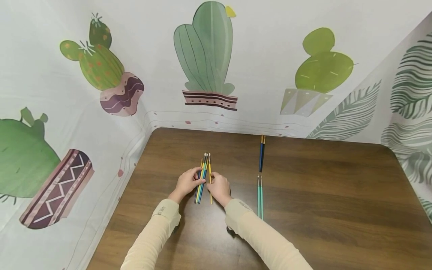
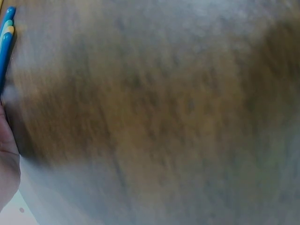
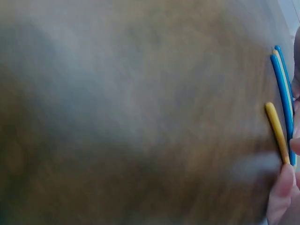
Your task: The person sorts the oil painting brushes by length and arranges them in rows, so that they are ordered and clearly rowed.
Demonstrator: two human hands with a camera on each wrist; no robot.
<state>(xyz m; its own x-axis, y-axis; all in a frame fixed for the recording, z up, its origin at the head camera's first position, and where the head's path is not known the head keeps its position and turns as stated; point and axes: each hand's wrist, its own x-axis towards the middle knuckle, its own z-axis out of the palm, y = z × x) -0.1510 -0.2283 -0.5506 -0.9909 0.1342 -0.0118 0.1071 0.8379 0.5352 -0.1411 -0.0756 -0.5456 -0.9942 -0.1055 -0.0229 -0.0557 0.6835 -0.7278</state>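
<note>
In the head view my left hand [image 1: 186,182] grips a small bunch of paintbrushes [image 1: 199,194] with blue, yellow and teal handles, bristles pointing away from me. Just right of the bunch, my right hand [image 1: 220,187] pinches a single yellow paintbrush [image 1: 210,168] by its handle. The left wrist view shows only the blue, teal and yellow handle ends [image 2: 6,42] and part of the left hand [image 2: 7,173] at its edge. In the right wrist view, the yellow handle [image 3: 276,129] stands apart from the blue handles [image 3: 281,82], beside the right thumb.
Right of my hands lie two dark-handled paintbrushes [image 1: 261,155], one blue and one near black, at the back of the brown wooden table [image 1: 320,195]. Nearer me are two teal paintbrushes [image 1: 259,197], partly behind my right sleeve. A cactus-print cloth [image 1: 263,75] hangs behind and left.
</note>
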